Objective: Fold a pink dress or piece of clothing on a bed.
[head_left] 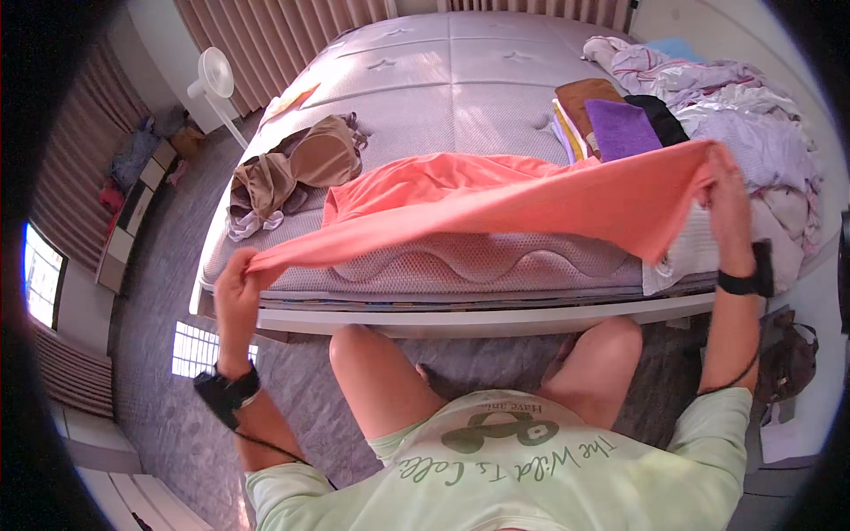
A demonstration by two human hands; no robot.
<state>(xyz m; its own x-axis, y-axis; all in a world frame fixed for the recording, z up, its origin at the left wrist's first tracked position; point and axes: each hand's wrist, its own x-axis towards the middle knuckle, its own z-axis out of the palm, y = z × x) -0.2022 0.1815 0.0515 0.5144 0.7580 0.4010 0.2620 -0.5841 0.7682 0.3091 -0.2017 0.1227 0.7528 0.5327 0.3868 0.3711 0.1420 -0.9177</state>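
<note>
Two bent knees (385, 380) front the near edge of the mattress (443, 115), below a pale green shirt (567, 460). From where I stand, the coral cloth (496, 212) is stretched between both hands across that near edge; whether its back part rests on the mattress or floats just above, I can't tell. The left hand (235, 288), off the mattress's near-left corner, has its fingers clamped on one end. The right hand (730, 199), over the mattress's near-right part, is closed on the other end, above a white knit cloth (695, 252). Further in, brown bras (328, 150) are heaped on the mattress's left side, and a folded stack (624, 128), purple and brown among its colours, sits on its right. Rumpled pale bedding (753, 115) covers the mattress's right edge. A white fan (215, 75) stands past its left side, and pleated curtains (288, 31) hang behind its far end.
</note>
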